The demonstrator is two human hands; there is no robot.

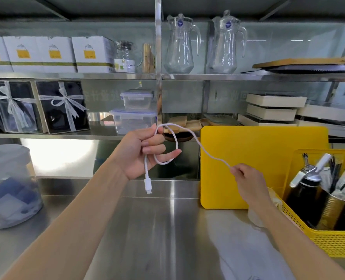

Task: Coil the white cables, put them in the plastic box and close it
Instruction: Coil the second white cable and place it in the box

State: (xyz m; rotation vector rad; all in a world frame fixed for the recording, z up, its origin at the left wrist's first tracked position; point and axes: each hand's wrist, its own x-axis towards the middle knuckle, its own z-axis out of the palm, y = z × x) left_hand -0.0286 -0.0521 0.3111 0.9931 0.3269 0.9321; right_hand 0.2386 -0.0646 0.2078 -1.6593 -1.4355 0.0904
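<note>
White cable held in the air above the steel worktop, between both hands. Left hand, palm toward the camera, fingers curled closed around one loop of the cable; the plug end hangs straight down below the palm. From the loop the cable runs right and downward to the right hand, which pinches it between thumb and fingertips, back of the hand up, forearm reaching in from lower right. Two lidded clear plastic boxes stacked on the middle shelf, behind the left hand. Labels: blue round stickers on two glass jugs, print unreadable; white cartons with yellow labels, text too blurred. Yellow board leans upright behind the right hand; yellow basket at far right.
</note>
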